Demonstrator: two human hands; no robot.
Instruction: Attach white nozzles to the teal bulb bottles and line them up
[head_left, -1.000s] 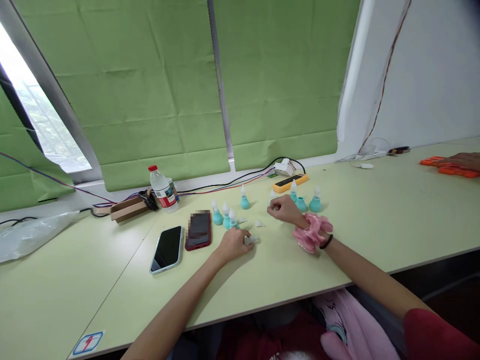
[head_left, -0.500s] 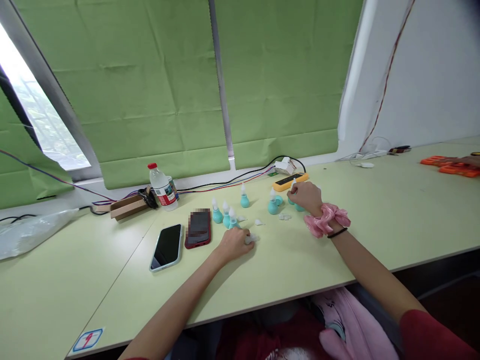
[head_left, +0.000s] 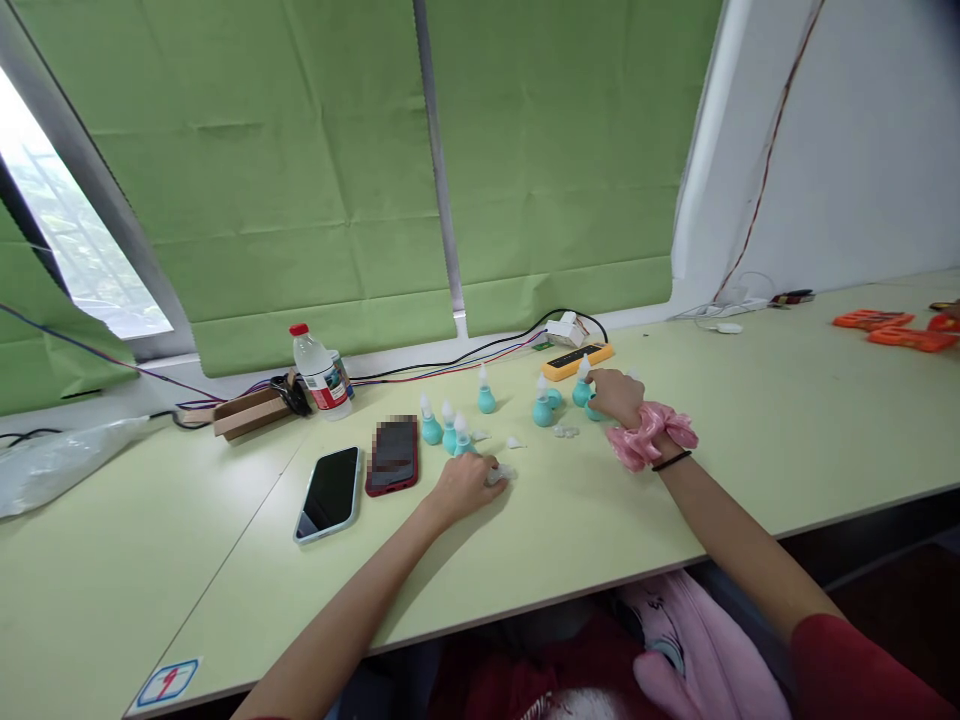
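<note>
My left hand (head_left: 469, 482) rests on the table with curled fingers closed over small translucent pieces (head_left: 498, 474). Just behind it stand several teal squeeze bulbs (head_left: 450, 440) with whitish pointed tips. My right hand (head_left: 618, 397), wearing a pink scrunchie, is bent over a teal bulb (head_left: 593, 410) that it partly covers; the grip underneath is largely hidden. An upright tipped bulb (head_left: 581, 393) is beside its fingertips. To the left are another tipped bulb (head_left: 543, 408) and a bulb lying partly behind it. Loose translucent pieces (head_left: 565, 431) and a single pointed tip (head_left: 514, 443) lie between my hands.
Two phones, one pale-cased (head_left: 328, 495) and one red-cased (head_left: 393, 455), lie left of my left hand. Behind are a red-capped bottle (head_left: 321, 375), a cardboard tray (head_left: 251, 413), cables and a yellow-black device (head_left: 577, 361). Orange tools (head_left: 911, 338) lie far right.
My right hand has shifted slightly right, so the upright tipped bulb by its fingers shows more fully. My left hand stays in place. A hand at the far right edge is no longer clearly visible.
</note>
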